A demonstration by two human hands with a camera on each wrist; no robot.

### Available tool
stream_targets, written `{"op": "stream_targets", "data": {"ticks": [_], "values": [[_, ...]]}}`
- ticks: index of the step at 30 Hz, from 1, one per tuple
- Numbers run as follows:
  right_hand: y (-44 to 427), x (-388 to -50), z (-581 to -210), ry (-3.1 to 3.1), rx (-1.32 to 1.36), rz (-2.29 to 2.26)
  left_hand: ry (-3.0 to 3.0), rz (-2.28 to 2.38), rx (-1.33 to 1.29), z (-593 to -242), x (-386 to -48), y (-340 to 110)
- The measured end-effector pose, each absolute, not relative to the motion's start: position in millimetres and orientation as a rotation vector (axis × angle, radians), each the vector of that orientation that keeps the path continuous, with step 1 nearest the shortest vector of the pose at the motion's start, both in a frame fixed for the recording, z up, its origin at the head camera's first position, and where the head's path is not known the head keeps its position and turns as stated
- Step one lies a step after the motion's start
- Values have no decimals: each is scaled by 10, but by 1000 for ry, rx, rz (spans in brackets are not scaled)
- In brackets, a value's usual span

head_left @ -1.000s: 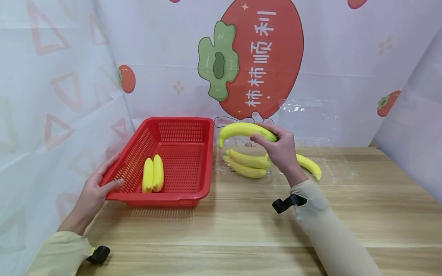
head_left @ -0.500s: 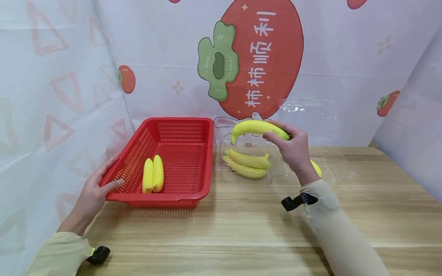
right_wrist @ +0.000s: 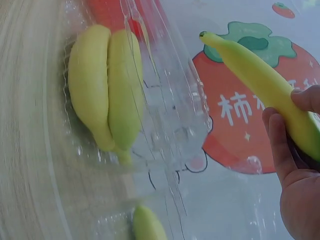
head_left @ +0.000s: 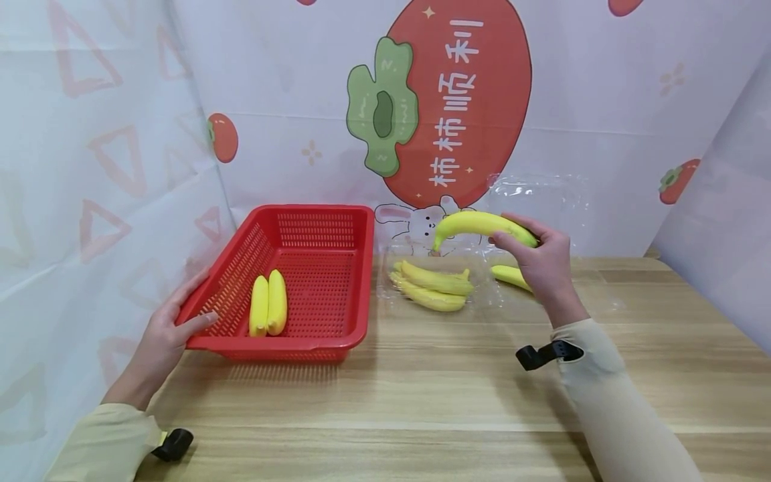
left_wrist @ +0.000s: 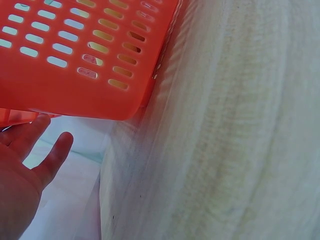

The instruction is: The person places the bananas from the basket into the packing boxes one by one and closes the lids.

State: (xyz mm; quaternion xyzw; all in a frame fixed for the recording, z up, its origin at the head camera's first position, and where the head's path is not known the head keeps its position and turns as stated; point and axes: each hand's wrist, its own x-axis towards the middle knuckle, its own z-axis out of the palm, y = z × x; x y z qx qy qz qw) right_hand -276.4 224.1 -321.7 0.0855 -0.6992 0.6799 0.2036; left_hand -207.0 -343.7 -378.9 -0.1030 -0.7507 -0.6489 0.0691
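My right hand [head_left: 545, 261] pinches a yellow banana [head_left: 482, 223] near one end, raised above a clear plastic container. The right wrist view shows thumb and fingers round this banana [right_wrist: 265, 85]. Below and behind the hand, another banana [head_left: 510, 275] lies partly hidden. Two bananas [head_left: 436, 288] lie side by side in a clear container [head_left: 388, 294] to the left. My left hand [head_left: 162, 335] holds the left rim of a red basket [head_left: 277, 345], thumb over the edge; inside are two bananas [head_left: 276, 304]. In the left wrist view the hand [left_wrist: 22, 170] is beside the basket [left_wrist: 75, 100].
An upright clear lid [head_left: 539, 201] stands against the printed backdrop [head_left: 289, 80] at the back. Cloth walls rise on the left and right of the wooden table [head_left: 385, 415].
My right hand has moved to the right with its banana, passing over the loose banana, whose left part now shows. The left hand and the basket have stayed in place.
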Motion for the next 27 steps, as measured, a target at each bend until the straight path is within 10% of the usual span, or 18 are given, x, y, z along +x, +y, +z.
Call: {"op": "stream_targets", "data": {"ticks": [27], "values": [[2810,-2684,-3166,-1672,223,2033,-2292,-1943,-264,-3777,-2070,-3433]]}}
